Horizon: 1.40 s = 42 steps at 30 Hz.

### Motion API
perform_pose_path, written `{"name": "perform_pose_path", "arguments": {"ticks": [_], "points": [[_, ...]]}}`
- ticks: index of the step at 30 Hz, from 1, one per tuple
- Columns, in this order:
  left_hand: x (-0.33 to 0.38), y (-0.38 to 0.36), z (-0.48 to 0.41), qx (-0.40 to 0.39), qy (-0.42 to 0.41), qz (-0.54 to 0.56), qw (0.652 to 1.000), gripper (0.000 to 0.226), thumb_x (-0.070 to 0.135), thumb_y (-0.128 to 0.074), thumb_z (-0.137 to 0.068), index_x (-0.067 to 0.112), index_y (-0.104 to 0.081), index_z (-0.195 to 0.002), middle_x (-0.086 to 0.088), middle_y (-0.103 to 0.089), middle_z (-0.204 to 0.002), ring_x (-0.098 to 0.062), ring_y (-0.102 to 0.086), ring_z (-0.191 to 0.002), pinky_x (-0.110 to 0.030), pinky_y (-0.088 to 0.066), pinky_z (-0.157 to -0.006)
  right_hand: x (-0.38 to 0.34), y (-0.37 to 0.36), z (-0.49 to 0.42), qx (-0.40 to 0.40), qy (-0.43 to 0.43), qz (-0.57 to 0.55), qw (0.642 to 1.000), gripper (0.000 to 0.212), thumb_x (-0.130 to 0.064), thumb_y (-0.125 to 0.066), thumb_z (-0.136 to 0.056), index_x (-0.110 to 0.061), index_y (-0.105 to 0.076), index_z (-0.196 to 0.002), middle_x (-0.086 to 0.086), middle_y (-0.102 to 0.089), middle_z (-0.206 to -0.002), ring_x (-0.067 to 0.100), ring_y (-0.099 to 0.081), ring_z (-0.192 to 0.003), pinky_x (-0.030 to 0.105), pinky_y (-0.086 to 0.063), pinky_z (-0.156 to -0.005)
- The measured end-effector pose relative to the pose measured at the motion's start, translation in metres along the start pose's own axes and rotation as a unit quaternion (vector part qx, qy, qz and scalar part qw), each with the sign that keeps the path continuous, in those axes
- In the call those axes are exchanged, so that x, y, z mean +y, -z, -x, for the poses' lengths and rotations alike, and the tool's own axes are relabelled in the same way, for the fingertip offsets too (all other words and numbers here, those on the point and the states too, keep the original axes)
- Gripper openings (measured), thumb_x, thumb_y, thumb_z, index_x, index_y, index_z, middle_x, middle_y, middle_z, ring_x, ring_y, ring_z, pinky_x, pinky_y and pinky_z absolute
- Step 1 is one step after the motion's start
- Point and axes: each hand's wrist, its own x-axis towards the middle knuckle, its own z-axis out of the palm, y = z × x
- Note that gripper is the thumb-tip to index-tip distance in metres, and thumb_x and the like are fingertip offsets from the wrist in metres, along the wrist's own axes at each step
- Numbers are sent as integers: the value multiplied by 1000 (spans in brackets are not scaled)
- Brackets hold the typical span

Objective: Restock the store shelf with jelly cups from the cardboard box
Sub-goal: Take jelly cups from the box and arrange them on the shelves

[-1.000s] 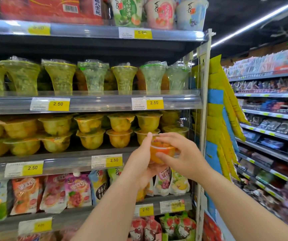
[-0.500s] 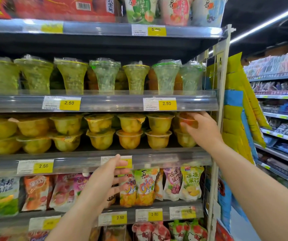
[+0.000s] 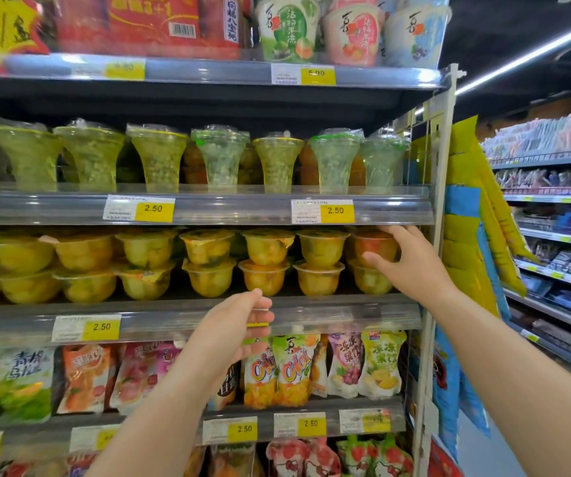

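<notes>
My right hand (image 3: 411,263) grips an orange jelly cup (image 3: 373,244) at the right end of the middle shelf (image 3: 329,313). The cup rests on top of a yellow jelly cup (image 3: 370,278). Two stacked layers of yellow jelly cups (image 3: 208,263) fill the rest of that shelf. In front of the shelf's price rail floats my left hand (image 3: 236,328), fingers loosely curled and holding nothing. No cardboard box is in view.
Tall green jelly cups (image 3: 222,160) stand on the shelf above. Jelly pouches (image 3: 291,370) hang on the shelf below. A white upright post (image 3: 428,270) ends the shelf unit on the right, with yellow and blue bags (image 3: 476,208) hanging past it. The aisle's other shelves (image 3: 559,235) run at far right.
A second ago both hands held the orange cup in front of the shelf. My right hand carried it up to the right end of the stack; my left hand let go.
</notes>
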Motion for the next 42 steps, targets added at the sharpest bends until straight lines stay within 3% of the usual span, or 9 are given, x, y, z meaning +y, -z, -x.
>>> {"name": "perform_pose_path", "arguments": {"ticks": [3,6,11,15,20,29,31,35,42], "points": [[10,-5,4,-23,-18,-17,999,20,25,-48,-97,12,-61,-89,-7,-64,-90,-21,-59,-86,-32,-50,-74,-3,5,12,9,7,36,999,59,-36,-64,-86,-18,-43,-138,4,-46,-139,24,-38,-132,43,-30,-112],[20,-4,7,-40,-61,-54,996,11,21,-52,-94,14,-61,-92,-3,-65,-87,-18,-61,-81,-33,-52,-77,-13,9,27,38,14,65,997,51,-33,-63,-87,-16,-50,-133,5,-48,-138,24,-34,-134,35,-18,-113],[38,17,11,-52,-217,-200,954,10,28,-55,-93,26,-63,-88,3,-69,-90,-12,-65,-89,-31,-55,-82,-49,17,42,73,27,62,995,31,-30,-63,-87,-16,-62,-115,3,-62,-111,24,-51,-109,35,-37,-97],[74,38,10,-44,-312,-289,904,6,32,-57,-90,30,-62,-86,11,-66,-86,-7,-61,-85,-23,-49,-71,-90,27,38,70,39,62,995,28,-29,-62,-88,-16,-61,-113,0,-62,-104,18,-56,-101,32,-45,-89],[113,40,-4,-70,-396,-354,844,8,33,-58,-89,31,-58,-96,17,-59,-93,0,-54,-87,-14,-40,-60,-114,47,8,66,-13,63,996,41,-32,-61,-89,-19,-51,-127,0,-51,-119,17,-53,-109,28,-42,-91],[171,-52,-37,25,-544,-445,711,52,34,-56,-90,19,-40,-137,-1,-45,-134,-18,-45,-121,-31,-40,-99,-80,82,-76,34,-11,115,993,62,-24,-62,-88,-18,-32,-143,5,-33,-145,25,-40,-129,33,-37,-100],[182,-71,-48,45,-547,-475,688,56,34,-54,-91,16,-35,-141,-3,-42,-140,-20,-40,-128,-33,-37,-104,-72,83,-95,8,-1,129,992,68,-25,-62,-88,-19,-26,-146,5,-26,-151,25,-36,-134,34,-35,-104],[195,-101,-67,47,-492,-533,686,57,36,-52,-93,13,-34,-142,-7,-41,-142,-24,-39,-131,-39,-37,-107,-61,78,-126,-39,-5,124,991,76,-28,-64,-87,-24,-20,-148,6,-23,-154,27,-38,-134,37,-40,-101],[200,-113,-76,58,-455,-562,689,40,30,-52,-94,19,-47,-133,-5,-55,-127,-25,-52,-115,-40,-44,-93,-54,71,-139,-18,-1,97,995,53,-25,-62,-90,-22,-42,-138,9,-46,-137,28,-50,-117,35,-46,-86]]}}
